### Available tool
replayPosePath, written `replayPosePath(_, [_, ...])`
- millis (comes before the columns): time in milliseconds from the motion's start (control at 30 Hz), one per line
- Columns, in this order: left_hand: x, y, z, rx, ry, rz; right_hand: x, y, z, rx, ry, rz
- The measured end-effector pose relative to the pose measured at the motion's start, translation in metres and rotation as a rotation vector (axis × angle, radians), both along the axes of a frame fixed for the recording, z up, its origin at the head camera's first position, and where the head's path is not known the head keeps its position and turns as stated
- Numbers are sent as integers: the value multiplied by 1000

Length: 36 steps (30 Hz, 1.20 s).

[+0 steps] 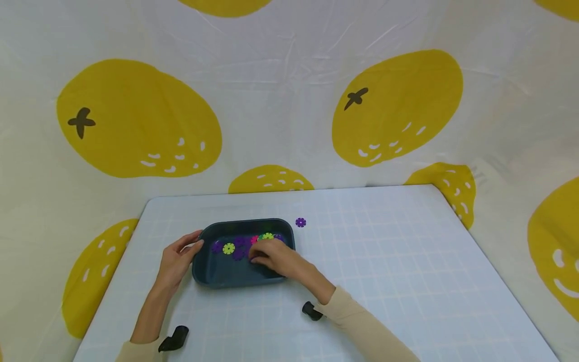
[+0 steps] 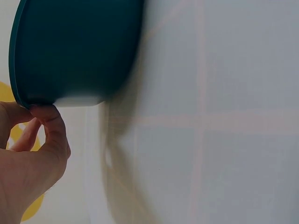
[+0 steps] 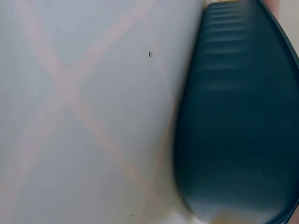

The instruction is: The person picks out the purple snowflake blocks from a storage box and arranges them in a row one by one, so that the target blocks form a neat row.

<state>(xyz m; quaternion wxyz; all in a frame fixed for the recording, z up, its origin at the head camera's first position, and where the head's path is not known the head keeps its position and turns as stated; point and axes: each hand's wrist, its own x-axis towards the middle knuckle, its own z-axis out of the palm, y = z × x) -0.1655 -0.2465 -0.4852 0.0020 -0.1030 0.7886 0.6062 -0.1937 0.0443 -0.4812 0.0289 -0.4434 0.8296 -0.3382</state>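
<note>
Pinching the left rim of a dark teal tray [image 1: 226,275]: left hand [image 1: 174,262], thumb and fingers closed on the edge, as the left wrist view also shows. Right hand [image 1: 277,257]: inside the tray's right half, fingers bent down among the contents; whether they grip a piece cannot be told. Tray: one, rounded rectangle, on a pale gridded table [image 1: 384,261], long axis left to right. Contents: flower-shaped pieces — a purple cluster [image 1: 239,243] just left of the right fingers, one yellow piece [image 1: 228,249] farther left, a pink piece [image 1: 254,240] and a yellow-green piece [image 1: 268,236] just past the right knuckles. Outlier: a lone purple piece [image 1: 298,222] on the table, off the tray's far right corner, apart from it. Governing relation: contents lie left and far of the right hand — clearly the nearer hand, to them and to the outlier alike.
</note>
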Motion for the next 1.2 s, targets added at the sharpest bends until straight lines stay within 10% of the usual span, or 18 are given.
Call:
replayPosePath(467, [-4, -1, -2, 9, -25, 1, -8, 10, -13, -561, 46, -290])
replayPosePath(700, [-3, -3, -4, 16, -6, 3, 7, 19, 17, -642, -95, -359])
replayPosePath(1200, [-2, -1, -5, 5, 11, 24, -15, 54, 18, -703, -369, -548])
